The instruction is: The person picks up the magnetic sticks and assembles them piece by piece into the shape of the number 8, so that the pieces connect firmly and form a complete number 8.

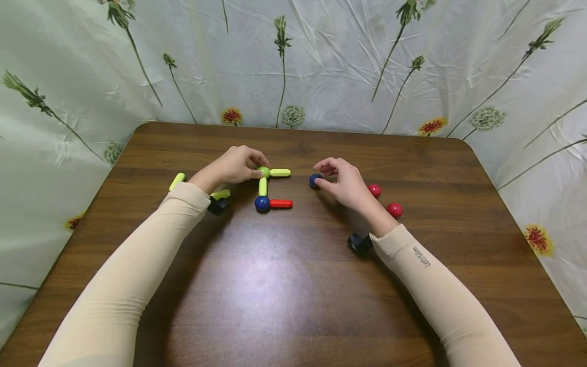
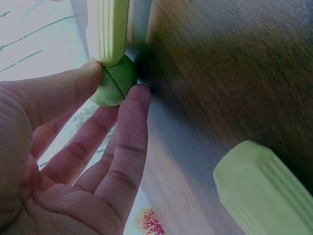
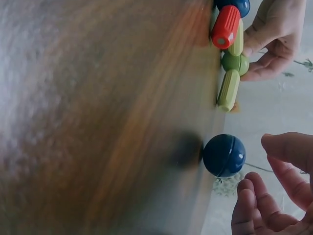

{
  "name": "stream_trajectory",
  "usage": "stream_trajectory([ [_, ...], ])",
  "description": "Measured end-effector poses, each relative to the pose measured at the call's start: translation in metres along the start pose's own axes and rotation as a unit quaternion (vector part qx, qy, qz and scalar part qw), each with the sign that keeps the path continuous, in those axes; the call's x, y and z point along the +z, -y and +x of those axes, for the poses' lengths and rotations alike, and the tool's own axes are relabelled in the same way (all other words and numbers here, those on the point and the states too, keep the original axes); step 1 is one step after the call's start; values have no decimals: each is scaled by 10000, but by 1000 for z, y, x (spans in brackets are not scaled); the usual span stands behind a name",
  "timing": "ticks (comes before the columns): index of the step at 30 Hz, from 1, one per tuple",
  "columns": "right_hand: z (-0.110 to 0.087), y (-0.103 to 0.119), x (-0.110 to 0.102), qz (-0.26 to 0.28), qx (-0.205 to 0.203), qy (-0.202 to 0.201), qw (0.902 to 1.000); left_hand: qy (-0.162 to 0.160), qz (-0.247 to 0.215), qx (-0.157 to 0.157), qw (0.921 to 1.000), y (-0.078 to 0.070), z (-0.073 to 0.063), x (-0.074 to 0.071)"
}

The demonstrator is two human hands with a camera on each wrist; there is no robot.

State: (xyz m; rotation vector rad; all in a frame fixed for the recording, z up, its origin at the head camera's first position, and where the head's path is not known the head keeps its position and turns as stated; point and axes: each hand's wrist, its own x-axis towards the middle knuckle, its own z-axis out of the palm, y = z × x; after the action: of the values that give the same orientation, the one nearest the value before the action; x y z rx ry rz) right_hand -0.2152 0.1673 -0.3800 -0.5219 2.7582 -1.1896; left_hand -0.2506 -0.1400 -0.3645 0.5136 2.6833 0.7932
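Note:
My left hand pinches a green ball between thumb and fingers. From that ball a yellow-green rod sticks out to the right, and another yellow-green rod runs down to a blue ball. A red rod points right from this blue ball. Close to a second blue ball lying on the table is my right hand. In the right wrist view its thumb and fingers are parted, with a gap between them and that ball.
Two red balls, one nearer the hand and one closer to the sleeve, lie on the right of the wooden table. Loose yellow-green rods lie by the left wrist. A floral cloth hangs behind the table.

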Motion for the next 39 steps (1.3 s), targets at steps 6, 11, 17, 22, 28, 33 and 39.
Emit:
stream_trajectory([
  [6, 3, -3, 0, -108, 104, 53, 9999, -36, 19, 45, 10000, 0, -1, 0],
  [11, 5, -6, 2, -181, 257, 241, 9992, -46, 29, 46, 10000, -1, -1, 0],
  [17, 7, -10, 4, -178, 311, 283, 9990, -54, 68, 34, 10000, -2, -1, -1],
  [22, 6, -11, 5, -33, 328, 282, 9991, -29, 34, -6, 10000, -1, -2, -1],
  [28, 9, -11, 6, 44, 359, 271, 9990, -51, 29, -32, 10000, -1, -2, 0],
  [33, 13, -9, 8, 212, 421, 279, 9985, -85, -3, 16, 10000, 0, -2, 1],
  [39, 21, -5, 12, 520, 482, 358, 9968, -98, -24, 52, 9999, 0, -2, 1],
])
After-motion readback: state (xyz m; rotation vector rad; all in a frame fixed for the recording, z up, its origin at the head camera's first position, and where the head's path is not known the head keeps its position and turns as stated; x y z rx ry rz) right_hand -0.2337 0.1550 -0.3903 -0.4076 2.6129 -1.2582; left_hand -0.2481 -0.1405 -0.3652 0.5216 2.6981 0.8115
